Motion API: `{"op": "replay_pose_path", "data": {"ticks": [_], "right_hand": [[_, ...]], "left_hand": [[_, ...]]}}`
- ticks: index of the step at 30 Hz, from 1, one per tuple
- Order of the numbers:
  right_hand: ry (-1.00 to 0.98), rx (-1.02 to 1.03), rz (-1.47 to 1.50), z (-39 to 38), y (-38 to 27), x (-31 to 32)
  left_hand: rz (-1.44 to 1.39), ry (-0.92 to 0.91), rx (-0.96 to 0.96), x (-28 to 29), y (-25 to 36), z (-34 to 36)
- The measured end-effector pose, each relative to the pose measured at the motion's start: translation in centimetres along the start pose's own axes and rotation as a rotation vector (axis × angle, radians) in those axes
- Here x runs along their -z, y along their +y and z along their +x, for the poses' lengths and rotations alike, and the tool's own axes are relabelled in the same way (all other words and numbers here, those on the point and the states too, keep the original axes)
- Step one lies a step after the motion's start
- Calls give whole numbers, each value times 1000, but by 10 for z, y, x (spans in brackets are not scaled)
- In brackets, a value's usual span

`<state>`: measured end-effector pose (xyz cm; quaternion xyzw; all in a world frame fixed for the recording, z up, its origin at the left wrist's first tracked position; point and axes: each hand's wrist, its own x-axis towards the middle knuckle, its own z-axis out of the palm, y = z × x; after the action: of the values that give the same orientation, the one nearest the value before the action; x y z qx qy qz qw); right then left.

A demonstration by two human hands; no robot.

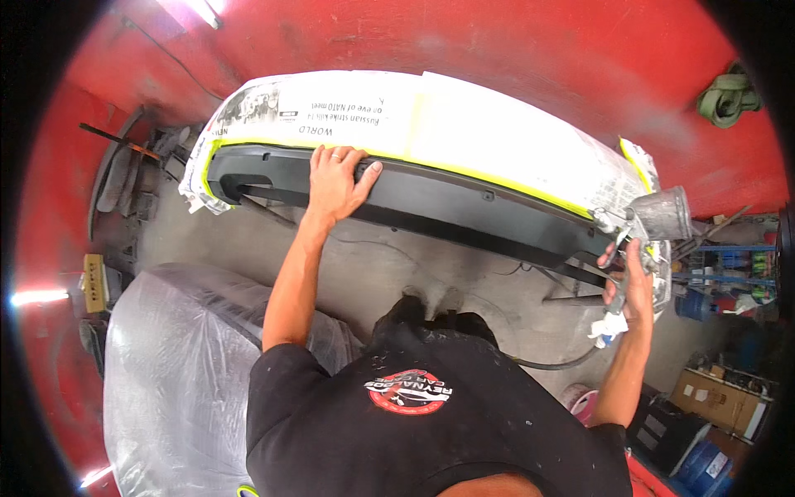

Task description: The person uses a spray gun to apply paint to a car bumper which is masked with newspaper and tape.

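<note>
A long black bumper (422, 199) stretches across in front of me, its upper part masked with newspaper sheets (497, 132). Bright yellow-green masking tape (480, 176) runs along the border between paper and black plastic. My left hand (335, 184) rests on the bumper's upper edge, fingertips over the tape line and thumb apart, holding nothing loose. At the bumper's right end, my right hand (633, 282) is wrapped round the handle of a spray gun (614, 300) with a grey cup (665, 214). A dark hose (563, 364) leads from the handle's base.
Clear plastic sheeting (182, 373) drapes a large object at the lower left. Red walls (530, 41) surround the grey floor (364, 273). To the right stand a blue rack (729, 265), a cardboard box (716, 402) and a blue container (704, 468). Green straps (729, 99) hang on the wall.
</note>
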<state>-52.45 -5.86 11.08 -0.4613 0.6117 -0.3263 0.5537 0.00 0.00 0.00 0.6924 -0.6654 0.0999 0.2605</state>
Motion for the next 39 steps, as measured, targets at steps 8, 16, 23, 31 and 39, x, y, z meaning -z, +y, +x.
{"op": "replay_pose_path", "data": {"ticks": [8, 16, 23, 31, 39], "right_hand": [[-237, -83, -31, 11, -28, -79], [-394, -46, -117, 13, -64, -266], [-467, -96, -215, 11, -94, -431], [-560, -107, -366, 16, -123, -566], [-633, -91, -443, 18, -134, -640]], "left_hand": [[-156, -89, -160, -20, 91, 18], [-175, -121, -177, 24, -51, 2], [-161, -131, -156, 66, -209, -19], [65, -63, 118, 102, -330, -58], [3, 234, 485, 128, -392, -79]]}}
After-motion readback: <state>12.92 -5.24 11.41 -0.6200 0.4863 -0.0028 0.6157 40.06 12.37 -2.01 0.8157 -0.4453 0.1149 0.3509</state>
